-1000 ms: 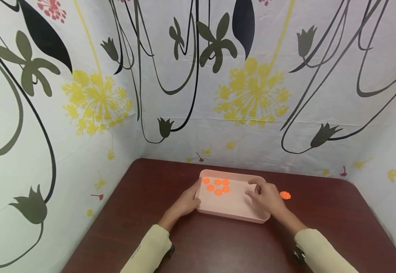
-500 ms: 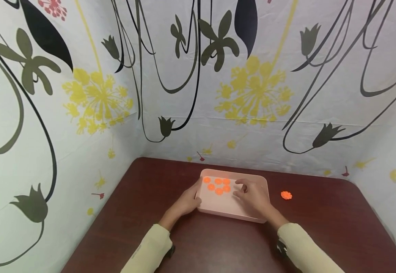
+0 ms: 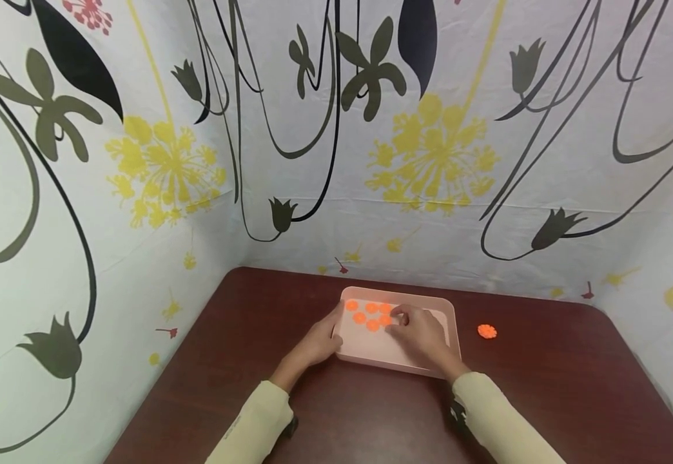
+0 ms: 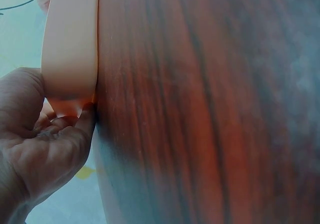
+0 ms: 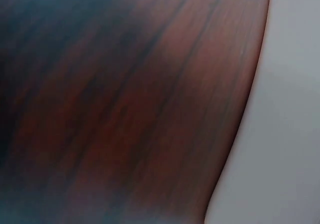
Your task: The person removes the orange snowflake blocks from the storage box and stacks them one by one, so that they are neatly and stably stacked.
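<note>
Dark red table (image 3: 365, 419): left grip (image 3: 316, 341) clasps pink tray (image 3: 371, 348); right grip (image 3: 422, 331) half-curled over it, hold unclear

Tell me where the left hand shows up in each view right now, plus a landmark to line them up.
Head: the left hand is below centre, at the tray's left end.
Left wrist: along the left edge, mostly in the lower half, gripping the tray.
Right wrist: not in it.
Shared landmark: the reddish-brown table, visible in all three.
</note>
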{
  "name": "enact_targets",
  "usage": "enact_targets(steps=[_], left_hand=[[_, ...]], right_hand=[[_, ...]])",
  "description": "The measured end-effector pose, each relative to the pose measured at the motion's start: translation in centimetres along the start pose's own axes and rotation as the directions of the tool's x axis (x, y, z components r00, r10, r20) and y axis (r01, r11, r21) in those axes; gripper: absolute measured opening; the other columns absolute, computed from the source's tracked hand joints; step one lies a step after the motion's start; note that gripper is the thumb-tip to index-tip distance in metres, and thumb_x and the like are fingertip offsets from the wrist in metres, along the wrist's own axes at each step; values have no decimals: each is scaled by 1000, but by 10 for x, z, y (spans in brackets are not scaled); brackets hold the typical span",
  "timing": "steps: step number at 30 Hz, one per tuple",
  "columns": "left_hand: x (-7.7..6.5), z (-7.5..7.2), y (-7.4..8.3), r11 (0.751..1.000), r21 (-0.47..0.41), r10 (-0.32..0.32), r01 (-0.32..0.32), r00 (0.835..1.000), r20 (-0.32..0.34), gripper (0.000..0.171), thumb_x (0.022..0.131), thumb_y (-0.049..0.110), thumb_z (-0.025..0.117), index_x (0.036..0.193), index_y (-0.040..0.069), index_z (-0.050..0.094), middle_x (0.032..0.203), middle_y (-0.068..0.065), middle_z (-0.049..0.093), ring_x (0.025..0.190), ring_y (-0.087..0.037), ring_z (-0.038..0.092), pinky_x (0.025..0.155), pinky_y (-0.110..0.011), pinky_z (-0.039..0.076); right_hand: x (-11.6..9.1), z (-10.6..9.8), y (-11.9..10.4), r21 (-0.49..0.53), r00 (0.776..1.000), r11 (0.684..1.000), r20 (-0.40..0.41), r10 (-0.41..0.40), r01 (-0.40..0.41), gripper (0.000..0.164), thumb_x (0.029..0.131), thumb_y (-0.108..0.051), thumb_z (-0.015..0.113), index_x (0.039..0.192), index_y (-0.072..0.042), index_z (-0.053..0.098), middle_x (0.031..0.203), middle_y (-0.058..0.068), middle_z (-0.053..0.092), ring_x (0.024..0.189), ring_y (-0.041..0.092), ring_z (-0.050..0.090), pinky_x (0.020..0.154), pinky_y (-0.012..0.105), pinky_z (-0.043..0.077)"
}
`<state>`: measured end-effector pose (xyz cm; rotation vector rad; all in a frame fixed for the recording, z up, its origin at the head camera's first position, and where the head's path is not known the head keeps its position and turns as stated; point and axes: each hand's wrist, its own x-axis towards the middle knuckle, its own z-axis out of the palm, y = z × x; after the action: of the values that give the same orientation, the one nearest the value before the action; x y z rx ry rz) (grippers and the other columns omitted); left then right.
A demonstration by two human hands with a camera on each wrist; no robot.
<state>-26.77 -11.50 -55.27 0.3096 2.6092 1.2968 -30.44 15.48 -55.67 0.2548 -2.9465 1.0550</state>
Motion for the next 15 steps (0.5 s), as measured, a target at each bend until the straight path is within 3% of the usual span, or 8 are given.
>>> enact_targets(steps=[4,11,15], left_hand=[[-1,0,0,1000,5,9,-9,1000,-9,89,92,0,55,171,16,15,179,-1,19,156,-18,33,120,-46,35],[0,2,-4,1000,12,-1,1,1000,-6,88,95,2,54,171,19,14,179,0,19,159,-20,31,127,-50,30],[1,2,-3,1000,6,4,-4,1000,-4,90,94,1,54,171,20,14,179,0,19,159,-21,31,125,-49,32]], right_hand=[[2,4,-2,-51,1000,999,-18,9,-10,38,84,-39,87,114,-17,79,85,-3,69,77,14,59,69,33,44],[0,6,-9,-122,999,992,-50,-2,-4,38,84,-42,87,111,-17,81,97,-2,79,87,16,70,74,37,51],[0,9,-11,-154,997,988,-76,-23,11,35,85,-42,86,106,-15,82,96,-1,80,86,18,71,72,38,52]])
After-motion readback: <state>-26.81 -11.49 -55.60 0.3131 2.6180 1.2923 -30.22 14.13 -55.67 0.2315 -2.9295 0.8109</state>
